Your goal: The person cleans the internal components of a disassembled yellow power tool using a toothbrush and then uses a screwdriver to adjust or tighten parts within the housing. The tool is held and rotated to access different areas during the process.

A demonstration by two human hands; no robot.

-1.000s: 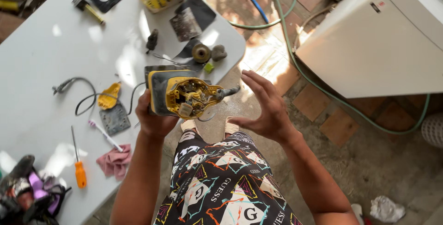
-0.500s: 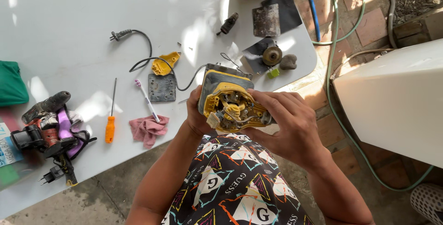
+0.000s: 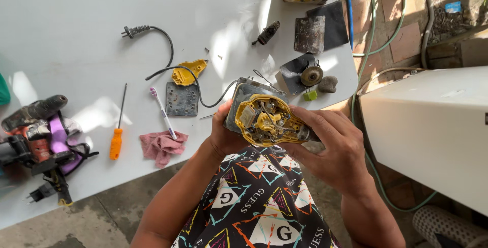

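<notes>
Left hand holds the open yellow tool from its left side, fingers wrapped behind it. Tool sits btwn both hands, over the lap, just off the table edge, guts up, long way running left-right. Right hand grips its right end, fingers curled on it.

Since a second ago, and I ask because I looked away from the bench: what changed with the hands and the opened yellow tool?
The right hand, open beside the opened yellow power tool a second ago, has closed onto its right side. The tool has turned, so its wiring now faces the camera. The left hand keeps its grip. The orange screwdriver, pink rag and toothbrush stay on the white table.
</notes>
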